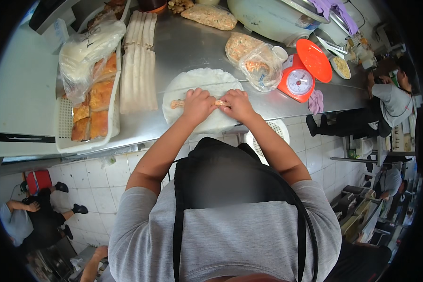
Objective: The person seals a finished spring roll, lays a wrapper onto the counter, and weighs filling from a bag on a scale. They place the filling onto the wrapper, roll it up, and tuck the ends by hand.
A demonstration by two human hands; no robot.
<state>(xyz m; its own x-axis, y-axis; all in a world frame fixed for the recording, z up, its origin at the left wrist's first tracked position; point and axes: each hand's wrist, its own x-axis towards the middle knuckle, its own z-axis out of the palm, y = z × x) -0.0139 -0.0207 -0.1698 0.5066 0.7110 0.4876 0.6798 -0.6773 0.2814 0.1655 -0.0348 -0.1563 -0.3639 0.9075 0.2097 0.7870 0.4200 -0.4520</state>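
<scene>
On the steel worktop before me lies a stack of round, thin white wrappers (201, 78), its near side reaching the table edge. A narrow strip of orange-flecked minced filling (177, 103) runs across the top wrapper. My left hand (198, 104) rests over the middle of that strip with its fingers curled, and the filling shows to its left. Close beside it, my right hand (237, 104) pinches the filling's right part between thumb and fingers. A short piece of filling is visible between the two hands. The rest of the strip is hidden beneath them.
Left stand rows of long white rolls (138, 77) and a white basket (114, 120) of browned slabs. To the right are plastic bags of filling (245, 47), a red dial scale (296, 79) and a purple cloth (316, 102). Several other people are around the kitchen.
</scene>
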